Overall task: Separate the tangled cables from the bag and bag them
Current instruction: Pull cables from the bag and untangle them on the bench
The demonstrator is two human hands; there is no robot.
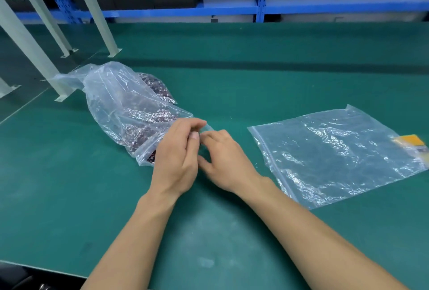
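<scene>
Polythene film: grip points

Clear zip-top polythene bag [109, 94] holding dark tangled cables [155, 87] lies beyond the left hand [176, 152]. Left hand and right hand [225, 157] pinch its mouth corner. Expect limp, slippery film; light, snag-prone contents. Hold the stiffer zip strip [147, 145].

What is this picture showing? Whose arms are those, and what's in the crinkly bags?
Those are a person's own two arms. The camera sits on their head and looks down, so you see what they see. On the green table lie two clear zip bags. The full bag on the left holds dark tangled cables. The empty bag on the right lies flat, with a yellow label at its far edge. The left hand pinches the full bag's zip end between fingers and thumb. The right hand touches the same spot; whether it pinches too is hard to see. Behind stands a blue shelf.
</scene>
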